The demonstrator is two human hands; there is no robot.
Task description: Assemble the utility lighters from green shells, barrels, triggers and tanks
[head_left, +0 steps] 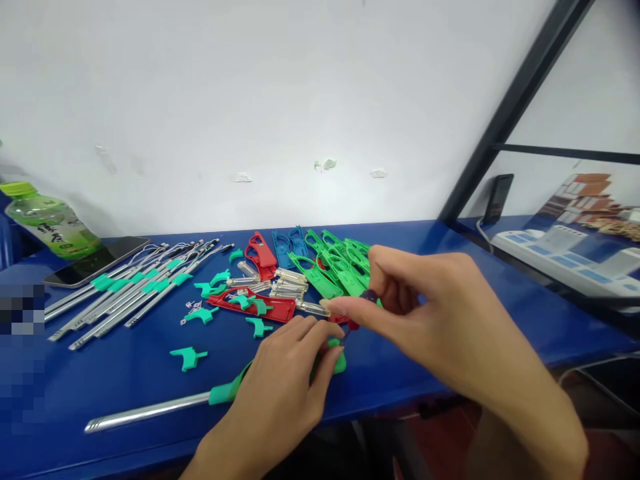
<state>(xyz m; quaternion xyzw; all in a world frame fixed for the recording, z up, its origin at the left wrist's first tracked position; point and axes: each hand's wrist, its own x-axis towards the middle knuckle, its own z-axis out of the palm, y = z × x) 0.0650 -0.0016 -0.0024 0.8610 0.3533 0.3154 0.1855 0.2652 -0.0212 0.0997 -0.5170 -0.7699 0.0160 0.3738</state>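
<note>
My left hand (295,373) is closed around a green plastic handle (341,362) near the table's front edge. A long metal tube (150,411) runs left from that handle, lying low over the blue tabletop. My right hand (425,300) pinches a small dark and red screwdriver (369,297) between thumb and fingers; its thin shaft points down toward the handle at my left fingertips. Its tip is hidden by my fingers. Just beyond my hands lie a red handle shell (280,309), clear plastic pieces (290,283) and small teal trigger-shaped parts (188,358).
Green handle shells (345,267), blue shells (290,247) and another red shell (263,253) are heaped at the back. Several metal tubes with wires (135,293) lie at left, near a tablet (120,250) and a bottle (55,223). A power strip (565,260) sits right, behind a black frame (515,110).
</note>
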